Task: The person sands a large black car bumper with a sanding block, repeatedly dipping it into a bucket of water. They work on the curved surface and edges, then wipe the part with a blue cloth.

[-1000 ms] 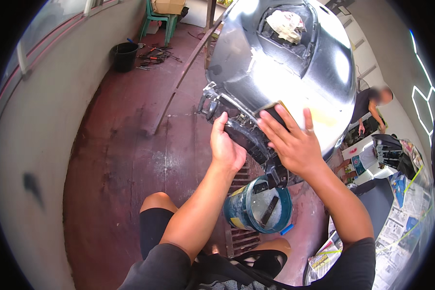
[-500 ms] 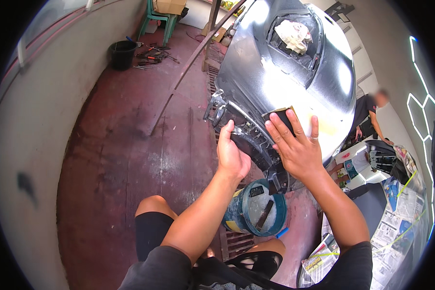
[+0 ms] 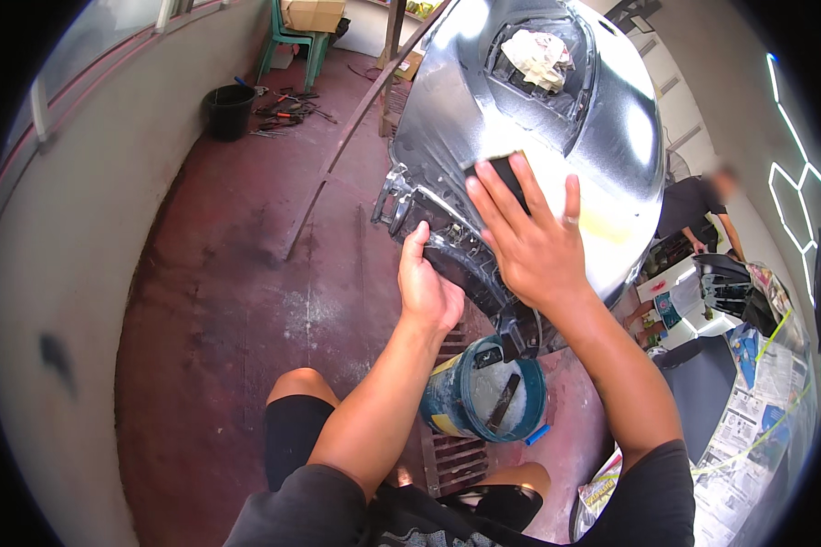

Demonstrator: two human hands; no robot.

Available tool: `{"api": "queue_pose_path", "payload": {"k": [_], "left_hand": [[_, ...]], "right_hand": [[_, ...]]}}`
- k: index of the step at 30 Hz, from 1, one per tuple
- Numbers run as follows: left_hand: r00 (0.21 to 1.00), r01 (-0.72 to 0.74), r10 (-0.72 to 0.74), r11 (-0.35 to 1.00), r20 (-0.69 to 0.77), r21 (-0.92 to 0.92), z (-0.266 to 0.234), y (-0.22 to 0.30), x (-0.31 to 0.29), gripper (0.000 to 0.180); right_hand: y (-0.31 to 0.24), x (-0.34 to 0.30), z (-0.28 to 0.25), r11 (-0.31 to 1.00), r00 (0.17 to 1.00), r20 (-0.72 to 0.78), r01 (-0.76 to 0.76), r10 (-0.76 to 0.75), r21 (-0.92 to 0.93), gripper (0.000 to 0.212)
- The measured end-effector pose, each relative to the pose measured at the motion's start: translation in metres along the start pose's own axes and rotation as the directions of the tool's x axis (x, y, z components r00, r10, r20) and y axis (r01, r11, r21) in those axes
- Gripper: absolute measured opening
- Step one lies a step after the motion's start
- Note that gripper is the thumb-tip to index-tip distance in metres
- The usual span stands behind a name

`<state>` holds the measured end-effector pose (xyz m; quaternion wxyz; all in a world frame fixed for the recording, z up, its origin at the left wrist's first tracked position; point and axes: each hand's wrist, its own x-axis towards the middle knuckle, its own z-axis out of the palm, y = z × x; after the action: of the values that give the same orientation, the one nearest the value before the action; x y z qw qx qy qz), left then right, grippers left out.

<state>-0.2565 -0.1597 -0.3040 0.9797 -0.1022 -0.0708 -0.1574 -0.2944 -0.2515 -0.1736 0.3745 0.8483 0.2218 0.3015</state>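
Observation:
A glossy dark grey and silver car bumper (image 3: 433, 105) stretches away in front of me, with bare mounting parts along its near left edge. My right hand (image 3: 536, 255) lies on its upper face, long fingers extended over a black sanding block (image 3: 509, 182). A strip of sandpaper seems to show at the block's far edge; my right thumb is hidden. At the near edge, my left hand (image 3: 431, 292) grips the black lower part of the bumper, thumb up and fingers out of sight beneath. Crumpled pale material (image 3: 536, 60) sits in an opening farther along the bumper.
Below my hands stands a blue bucket (image 3: 441, 392) of cloudy water, with a dark bar inside, over a floor grate (image 3: 456, 460). Newspaper-masked panels (image 3: 748, 438) lie at right, near another person (image 3: 689, 210). A metal bar (image 3: 351, 137) slants at left; a black bucket (image 3: 229, 114) and tools lie beyond.
My right hand has slid the sanding block farther up and slightly left over the bumper. The left hand keeps its grip; the whole view has shifted slightly.

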Motion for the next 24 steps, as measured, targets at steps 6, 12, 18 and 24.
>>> {"api": "queue_pose_path", "payload": {"k": [6,12,18,24], "left_hand": [[0.996,0.079,-0.078,0.996,0.049,-0.040,-0.006,0.007,0.003,0.051],[0.998,0.064,-0.064,0.997,-0.005,-0.034,-0.007,0.002,0.000,0.053],[0.994,0.110,-0.109,0.993,0.032,-0.039,-0.007,0.006,0.004,0.051],[0.999,0.038,-0.039,0.997,-0.010,-0.062,-0.009,-0.002,0.005,0.050]], "right_hand": [[-0.005,0.039,-0.006,0.998,0.998,-0.024,-0.062,0.062,-0.001,0.061],[0.001,0.012,0.000,0.999,0.999,-0.012,-0.033,0.033,0.030,0.058],[-0.006,0.045,-0.003,0.995,0.996,-0.047,-0.068,0.071,0.075,0.059],[0.001,0.026,0.002,0.999,0.998,-0.040,-0.040,0.041,0.022,0.058]]}}
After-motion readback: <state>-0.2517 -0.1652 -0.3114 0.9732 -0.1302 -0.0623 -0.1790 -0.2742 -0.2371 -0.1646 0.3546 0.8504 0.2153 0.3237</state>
